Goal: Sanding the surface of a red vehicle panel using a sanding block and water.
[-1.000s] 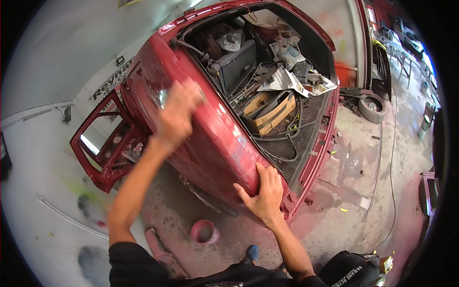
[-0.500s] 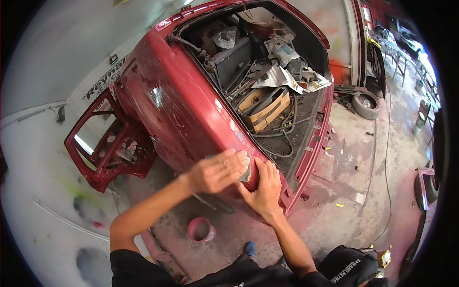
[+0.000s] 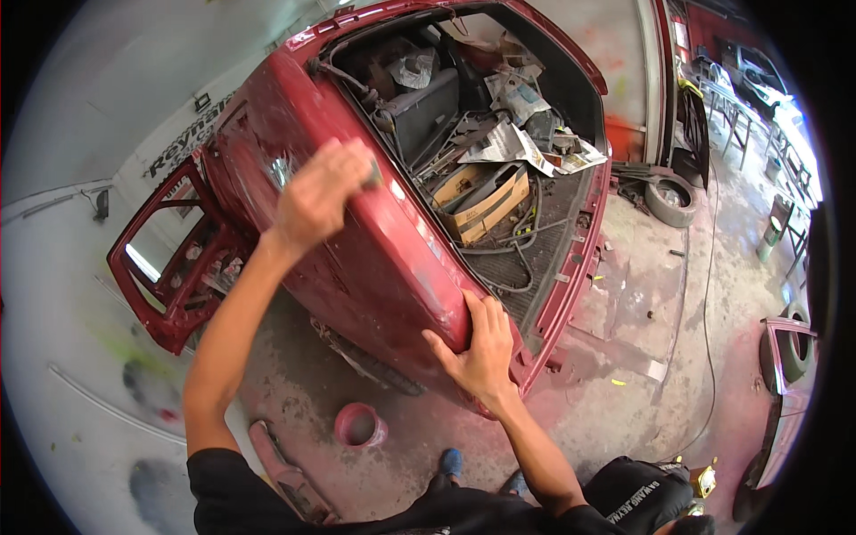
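A red car body [image 3: 379, 267] with dull, scuffed patches stands before me, its rear opening facing right. My left hand [image 3: 323, 192], smeared by motion, is closed over a dark grey-green piece of sandpaper [image 3: 374, 175], of which only an edge shows. It is on the rounded upper edge of the rear side panel, left of the opening. My right hand [image 3: 486, 349] lies on the panel's near rear corner, thumb spread from the fingers, holding nothing.
Inside the car lie a cardboard box [image 3: 481, 203], newspaper [image 3: 513, 147] and hoses. A detached red door [image 3: 165, 308] leans at left. A pink bucket [image 3: 361, 426] stands on the floor by my feet. Right of the car are a tyre [image 3: 670, 200] and a cable [image 3: 707, 330].
My left hand has slid up and away along the panel edge with the sandpaper, leaving my right hand, which stays on the near corner. The view has shifted slightly.
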A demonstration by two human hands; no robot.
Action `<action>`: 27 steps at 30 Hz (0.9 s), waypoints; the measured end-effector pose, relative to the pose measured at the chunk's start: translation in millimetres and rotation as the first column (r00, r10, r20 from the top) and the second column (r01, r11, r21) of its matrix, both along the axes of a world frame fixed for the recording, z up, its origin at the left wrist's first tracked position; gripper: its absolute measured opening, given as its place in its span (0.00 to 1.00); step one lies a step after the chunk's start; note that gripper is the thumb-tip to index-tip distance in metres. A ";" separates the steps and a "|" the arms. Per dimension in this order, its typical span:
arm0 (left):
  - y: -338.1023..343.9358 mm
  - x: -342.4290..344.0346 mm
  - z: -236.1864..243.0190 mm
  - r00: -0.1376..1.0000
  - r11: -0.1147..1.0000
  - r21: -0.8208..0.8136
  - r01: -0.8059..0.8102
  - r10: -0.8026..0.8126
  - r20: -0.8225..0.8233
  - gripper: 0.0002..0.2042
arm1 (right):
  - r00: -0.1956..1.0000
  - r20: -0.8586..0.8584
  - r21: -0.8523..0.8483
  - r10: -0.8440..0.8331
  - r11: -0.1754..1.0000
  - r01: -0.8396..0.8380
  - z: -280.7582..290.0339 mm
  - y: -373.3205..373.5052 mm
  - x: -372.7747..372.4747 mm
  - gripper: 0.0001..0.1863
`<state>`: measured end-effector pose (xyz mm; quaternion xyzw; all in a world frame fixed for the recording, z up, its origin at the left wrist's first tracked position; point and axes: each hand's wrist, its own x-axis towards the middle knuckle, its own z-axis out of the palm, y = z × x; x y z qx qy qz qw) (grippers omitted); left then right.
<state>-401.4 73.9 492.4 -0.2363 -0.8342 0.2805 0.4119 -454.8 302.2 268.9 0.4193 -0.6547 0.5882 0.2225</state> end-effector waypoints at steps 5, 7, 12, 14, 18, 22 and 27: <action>62.8 21.0 -105.9 0.959 0.972 0.219 0.083 -0.138 0.249 0.12 | 0.999 -0.027 -0.001 -0.018 1.000 0.018 -3.5 -1.6 -2.6 0.37; 62.5 17.6 -97.1 0.912 0.978 0.003 0.210 -0.197 0.360 0.14 | 0.999 -0.023 0.021 -0.037 0.999 0.038 -8.4 2.8 -5.0 0.38; -39.0 -6.4 15.8 0.986 0.988 -0.047 0.144 -0.147 -0.080 0.13 | 0.999 0.008 0.077 -0.041 0.996 0.041 -6.0 3.2 -0.4 0.39; -75.8 -27.1 61.1 0.974 0.983 0.132 0.129 -0.101 -0.204 0.12 | 0.998 0.024 0.067 -0.055 0.996 0.054 -11.8 0.4 -5.2 0.39; -72.1 -66.5 56.4 0.917 0.801 0.501 0.327 -0.141 -0.372 0.07 | 0.985 0.140 0.109 -0.101 0.990 0.086 -1.4 0.4 -8.5 0.40; -79.4 -67.6 50.0 0.850 0.883 0.027 0.468 -0.441 -0.289 0.05 | 0.924 -0.072 0.168 -0.376 0.908 0.383 35.4 -23.7 0.0 0.45; -193.8 -76.3 133.2 0.909 0.912 0.345 0.221 -0.065 -0.411 0.07 | 0.812 0.085 0.195 -0.577 0.809 0.554 78.4 -49.7 10.7 0.34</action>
